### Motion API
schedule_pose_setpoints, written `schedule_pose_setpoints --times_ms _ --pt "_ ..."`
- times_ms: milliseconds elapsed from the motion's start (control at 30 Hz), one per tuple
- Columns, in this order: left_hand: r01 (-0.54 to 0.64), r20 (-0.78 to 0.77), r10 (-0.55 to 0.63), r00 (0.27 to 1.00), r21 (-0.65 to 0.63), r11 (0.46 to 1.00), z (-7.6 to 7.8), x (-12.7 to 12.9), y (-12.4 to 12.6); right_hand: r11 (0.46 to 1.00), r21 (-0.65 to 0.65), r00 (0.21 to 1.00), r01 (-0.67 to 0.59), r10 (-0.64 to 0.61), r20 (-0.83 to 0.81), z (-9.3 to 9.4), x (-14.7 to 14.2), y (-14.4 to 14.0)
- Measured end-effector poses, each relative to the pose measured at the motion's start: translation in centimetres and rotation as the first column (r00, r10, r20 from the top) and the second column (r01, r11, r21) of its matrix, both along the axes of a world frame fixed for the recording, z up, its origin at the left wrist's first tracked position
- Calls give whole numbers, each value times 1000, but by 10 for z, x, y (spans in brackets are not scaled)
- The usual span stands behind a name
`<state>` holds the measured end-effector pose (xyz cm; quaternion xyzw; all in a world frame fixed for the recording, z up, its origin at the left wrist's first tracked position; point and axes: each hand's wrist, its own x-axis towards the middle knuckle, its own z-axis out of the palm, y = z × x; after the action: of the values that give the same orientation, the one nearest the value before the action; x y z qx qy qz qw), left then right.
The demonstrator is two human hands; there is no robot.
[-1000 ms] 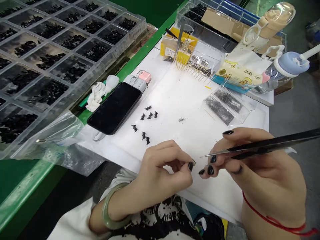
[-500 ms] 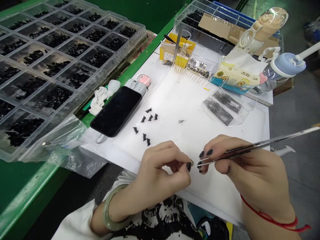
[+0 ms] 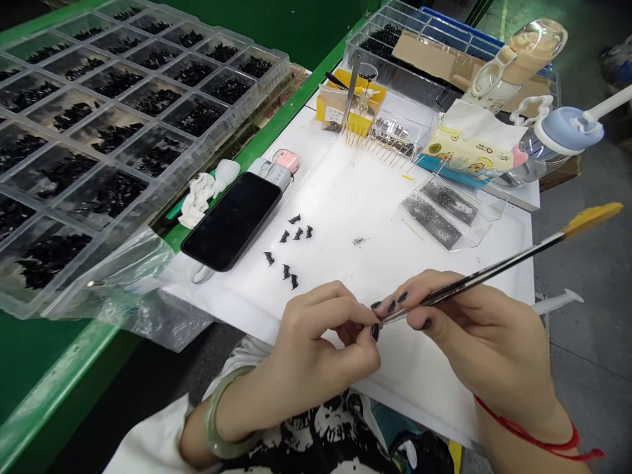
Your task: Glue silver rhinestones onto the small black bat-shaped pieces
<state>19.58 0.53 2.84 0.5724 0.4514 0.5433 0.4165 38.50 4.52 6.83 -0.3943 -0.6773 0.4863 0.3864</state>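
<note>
Left hand (image 3: 316,342) is pinching something tiny between thumb and forefinger, too small to identify, near the front edge of the white mat (image 3: 345,191). Right hand (image 3: 474,336) is gripping tweezers (image 3: 474,280), fingers closed narrow on the shaft, tips meeting the left fingertips.

Risks, as judged: the pinched piece could be slipping or flicking off the mat edge into the lap if the tips are pressing askew; the points could be pricking the fingertip.

7 black pieces (image 3: 291,247) are lying mid-mat, beyond the left hand. The phone (image 3: 232,220) is at the mat's left.

Writing: the tissue pack (image 3: 469,155) at the mat's far right is showing cartoon print, text unreadable.

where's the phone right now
In the head view the phone lies face up at the white mat's left edge, beside the small black pieces.
</note>
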Motion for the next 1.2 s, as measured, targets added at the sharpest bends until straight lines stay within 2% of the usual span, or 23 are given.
schedule_pose_setpoints --times_ms 667,833,967,1067,1133,1200 --pt "2 -34 -2 999 10 1000 0 0 0 1000 -1 998 -6 6 61 -2 0 2" --pt "72 67 -68 995 -61 996 1 -3 1 997 13 994 80 -81 69 -1 2 0" --pt "94 84 -86 993 -93 991 -5 -4 0 982 42 979 182 -185 87 0 8 -3" --pt "152 231 -122 965 -118 981 -11 -3 0 956 58 955 286 -289 58 0 12 -7" --pt "213 400 -123 908 -189 959 -13 -2 0 938 54 939 343 -344 11 -2 12 -11" --pt "294 553 -86 828 -300 907 -15 1 2 929 14 927 370 -368 -67 -7 11 -15"
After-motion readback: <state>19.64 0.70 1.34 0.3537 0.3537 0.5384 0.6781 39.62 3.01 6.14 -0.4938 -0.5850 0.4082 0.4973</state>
